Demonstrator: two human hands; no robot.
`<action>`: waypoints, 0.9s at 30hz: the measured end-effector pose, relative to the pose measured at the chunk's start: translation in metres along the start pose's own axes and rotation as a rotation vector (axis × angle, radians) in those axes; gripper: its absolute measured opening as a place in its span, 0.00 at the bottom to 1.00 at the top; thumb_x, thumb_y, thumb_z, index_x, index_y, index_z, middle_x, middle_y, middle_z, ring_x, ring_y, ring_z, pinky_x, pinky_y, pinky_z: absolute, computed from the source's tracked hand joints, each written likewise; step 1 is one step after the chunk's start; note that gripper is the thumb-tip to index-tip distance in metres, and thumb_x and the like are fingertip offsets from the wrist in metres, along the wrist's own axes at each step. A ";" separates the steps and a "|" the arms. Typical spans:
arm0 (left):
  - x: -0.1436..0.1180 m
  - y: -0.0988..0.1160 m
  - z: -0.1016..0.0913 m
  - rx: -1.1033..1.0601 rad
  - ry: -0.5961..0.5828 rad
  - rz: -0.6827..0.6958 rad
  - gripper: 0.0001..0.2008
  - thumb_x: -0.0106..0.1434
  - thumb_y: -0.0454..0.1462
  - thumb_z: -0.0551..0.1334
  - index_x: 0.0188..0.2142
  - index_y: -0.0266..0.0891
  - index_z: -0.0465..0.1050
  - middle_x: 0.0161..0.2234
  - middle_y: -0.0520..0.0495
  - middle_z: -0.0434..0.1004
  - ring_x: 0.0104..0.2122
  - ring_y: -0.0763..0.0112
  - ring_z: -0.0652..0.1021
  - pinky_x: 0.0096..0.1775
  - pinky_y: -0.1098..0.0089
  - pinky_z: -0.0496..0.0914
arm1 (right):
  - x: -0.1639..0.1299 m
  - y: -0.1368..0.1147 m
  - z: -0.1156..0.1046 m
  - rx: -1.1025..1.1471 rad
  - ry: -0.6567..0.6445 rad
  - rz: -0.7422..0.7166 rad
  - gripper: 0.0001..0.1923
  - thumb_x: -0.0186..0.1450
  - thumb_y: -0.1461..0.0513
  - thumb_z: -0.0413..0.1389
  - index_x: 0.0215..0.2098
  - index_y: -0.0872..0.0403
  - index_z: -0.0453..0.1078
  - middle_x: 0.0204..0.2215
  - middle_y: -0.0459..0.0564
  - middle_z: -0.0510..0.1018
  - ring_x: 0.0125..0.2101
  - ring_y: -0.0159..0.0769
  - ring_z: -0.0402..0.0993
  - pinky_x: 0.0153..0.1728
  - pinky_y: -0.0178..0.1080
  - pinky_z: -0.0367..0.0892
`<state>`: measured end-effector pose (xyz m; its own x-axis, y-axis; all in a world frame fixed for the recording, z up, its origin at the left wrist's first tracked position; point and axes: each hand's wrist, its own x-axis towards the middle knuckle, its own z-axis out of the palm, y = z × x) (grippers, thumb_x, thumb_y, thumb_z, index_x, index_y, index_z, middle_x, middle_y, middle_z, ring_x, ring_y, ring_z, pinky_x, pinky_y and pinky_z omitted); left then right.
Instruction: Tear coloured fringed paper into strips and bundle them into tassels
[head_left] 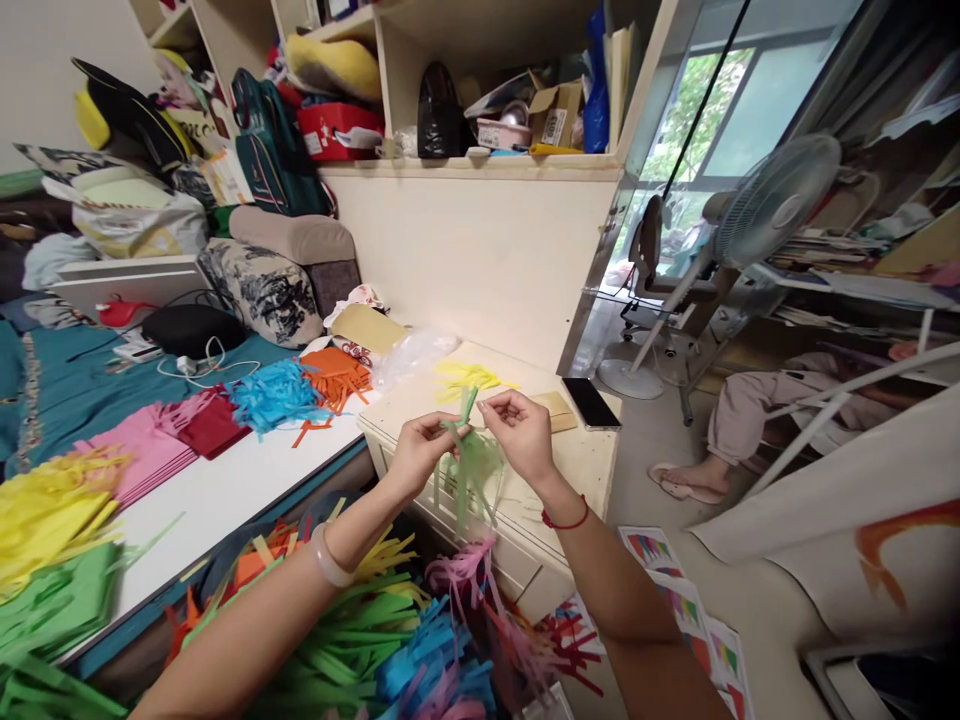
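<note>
A light green paper tassel (474, 465) with cut strips hangs in front of me above the small cream cabinet (551, 480). My left hand (424, 452) pinches it just below its twisted top. Close beside that top, my right hand (521, 430) has thumb and forefinger pressed together; whatever is between them is too small to make out. Below the hands hang a pink tassel (465, 568) and a red tassel (574, 640). Green fringed paper (352, 630) and blue fringed paper (427, 650) lie heaped under my forearms.
Yellow strips (472, 378) and a black phone (591, 402) lie on the cabinet top. Stacks of yellow (52, 505), pink (142, 455) and blue (274, 393) paper line the white board (255, 480) at left. A standing fan (776, 205) and a seated person's leg (739, 425) are at right.
</note>
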<state>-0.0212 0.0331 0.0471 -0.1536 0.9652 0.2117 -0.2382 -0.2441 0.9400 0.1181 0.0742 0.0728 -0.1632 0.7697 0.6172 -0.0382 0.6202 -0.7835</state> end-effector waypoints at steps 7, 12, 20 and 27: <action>-0.001 -0.002 0.002 0.041 0.048 0.082 0.16 0.44 0.41 0.72 0.29 0.35 0.74 0.17 0.56 0.71 0.16 0.77 0.71 0.23 0.74 0.67 | 0.000 0.000 -0.001 -0.001 0.021 -0.023 0.08 0.58 0.59 0.60 0.26 0.56 0.70 0.20 0.45 0.73 0.21 0.27 0.67 0.24 0.31 0.64; -0.001 -0.001 0.001 0.085 0.062 0.117 0.15 0.42 0.40 0.73 0.28 0.35 0.75 0.22 0.54 0.74 0.19 0.78 0.72 0.24 0.75 0.68 | 0.000 -0.003 -0.001 0.017 0.016 -0.004 0.08 0.57 0.59 0.60 0.26 0.57 0.70 0.20 0.46 0.73 0.21 0.28 0.68 0.24 0.31 0.65; -0.004 0.004 0.003 0.085 0.092 0.135 0.15 0.41 0.40 0.73 0.26 0.35 0.74 0.18 0.54 0.72 0.17 0.77 0.71 0.22 0.75 0.68 | 0.001 -0.006 -0.003 0.032 0.013 0.032 0.11 0.56 0.57 0.61 0.26 0.57 0.71 0.21 0.47 0.75 0.21 0.29 0.70 0.24 0.32 0.66; -0.005 0.003 0.003 0.060 0.102 0.125 0.14 0.41 0.38 0.73 0.26 0.35 0.74 0.18 0.54 0.72 0.18 0.78 0.71 0.22 0.76 0.67 | 0.002 -0.005 -0.003 0.050 0.015 0.037 0.10 0.56 0.57 0.61 0.26 0.57 0.71 0.20 0.47 0.75 0.21 0.29 0.70 0.24 0.32 0.67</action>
<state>-0.0180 0.0279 0.0494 -0.2758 0.9124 0.3025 -0.1541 -0.3526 0.9230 0.1205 0.0727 0.0778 -0.1506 0.7947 0.5881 -0.0821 0.5827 -0.8085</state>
